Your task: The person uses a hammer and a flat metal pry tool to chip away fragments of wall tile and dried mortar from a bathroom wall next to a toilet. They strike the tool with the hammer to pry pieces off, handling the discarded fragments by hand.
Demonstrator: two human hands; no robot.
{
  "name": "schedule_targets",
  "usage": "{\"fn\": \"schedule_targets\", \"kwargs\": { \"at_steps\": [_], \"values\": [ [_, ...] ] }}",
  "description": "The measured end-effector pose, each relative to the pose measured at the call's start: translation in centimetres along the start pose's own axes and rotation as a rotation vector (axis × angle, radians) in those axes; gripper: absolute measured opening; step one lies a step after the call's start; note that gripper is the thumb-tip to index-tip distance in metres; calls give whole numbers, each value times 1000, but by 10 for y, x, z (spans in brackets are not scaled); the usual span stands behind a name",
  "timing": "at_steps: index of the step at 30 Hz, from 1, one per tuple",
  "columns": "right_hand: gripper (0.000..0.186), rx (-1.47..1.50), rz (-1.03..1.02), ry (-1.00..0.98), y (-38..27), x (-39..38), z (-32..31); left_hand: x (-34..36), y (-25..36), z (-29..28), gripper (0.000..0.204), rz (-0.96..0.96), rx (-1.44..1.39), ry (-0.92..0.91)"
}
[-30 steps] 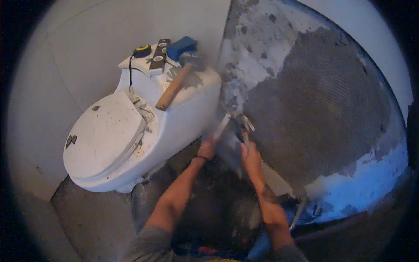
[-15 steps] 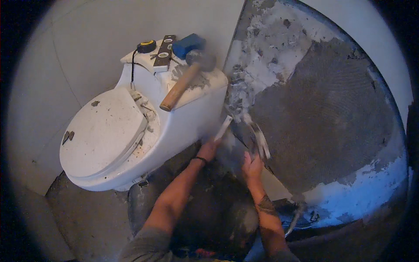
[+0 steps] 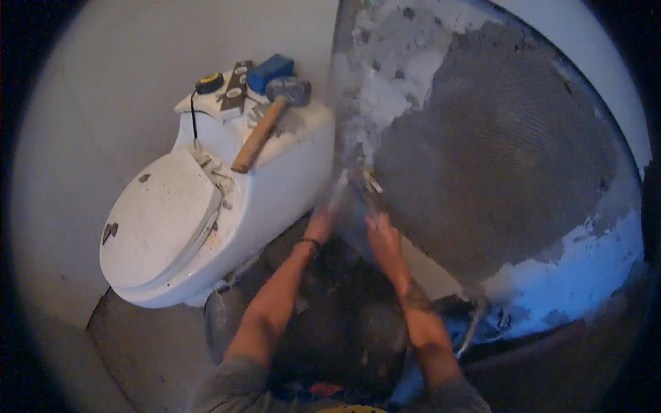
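Both of my arms reach forward beside the toilet tank. My left hand (image 3: 321, 225) is closed around the lower end of a narrow pale strip (image 3: 338, 190), which points up toward the wall. My right hand (image 3: 383, 237) grips a slim dark-handled tool (image 3: 372, 202) whose pale, forked end (image 3: 372, 181) is smeared by motion; its exact kind cannot be made out. The strip's tip and the forked end are close together, near the lower left edge of a grey mortar-covered surface (image 3: 496, 158). Whether they touch does not show.
Left of my hands stands a dirty white toilet (image 3: 268, 199) with its lid (image 3: 162, 213) down. On its tank lie a wooden-handled mallet (image 3: 258, 138), a blue block (image 3: 270, 73), a spirit level (image 3: 236, 89) and a tape measure (image 3: 209, 83). A curved hose-like piece (image 3: 474, 329) is at lower right.
The view has shifted a little. The forked end of the tool has swung up and left, closer to the strip, and my right hand has moved up and left with it.
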State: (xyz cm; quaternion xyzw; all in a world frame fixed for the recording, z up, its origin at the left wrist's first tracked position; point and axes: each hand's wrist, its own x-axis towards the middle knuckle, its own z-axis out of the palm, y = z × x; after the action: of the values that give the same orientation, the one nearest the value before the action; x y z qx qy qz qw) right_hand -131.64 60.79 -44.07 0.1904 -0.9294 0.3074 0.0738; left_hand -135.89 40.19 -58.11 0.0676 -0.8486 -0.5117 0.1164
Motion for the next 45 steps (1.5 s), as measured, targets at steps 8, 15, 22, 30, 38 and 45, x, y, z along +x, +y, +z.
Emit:
{"fn": "schedule_targets", "kwargs": {
  "at_steps": [8, 15, 22, 30, 38, 45],
  "values": [
    [29, -109, -57, 227, 43, 0, 10, 0, 61, -4, 42, 62, 135, -74],
    [30, 364, 60, 406, 14, -31, -45, -65, 107, -8, 37, 8, 294, -103],
    [38, 346, 151, 294, 19, -43, -56, -49, 110, -5, 36, 44, 191, 0],
    [42, 448, -55, 325, 35, -41, -47, -19, 71, 11, 42, -42, 69, 34],
    [44, 256, -20, 269, 13, -37, -41, -21, 70, 4, 44, -115, -23, 5],
    [43, -27, 265, -138, 5, 11, -20, -17, 46, 4, 47, 2, 36, -14]
  ]
}}
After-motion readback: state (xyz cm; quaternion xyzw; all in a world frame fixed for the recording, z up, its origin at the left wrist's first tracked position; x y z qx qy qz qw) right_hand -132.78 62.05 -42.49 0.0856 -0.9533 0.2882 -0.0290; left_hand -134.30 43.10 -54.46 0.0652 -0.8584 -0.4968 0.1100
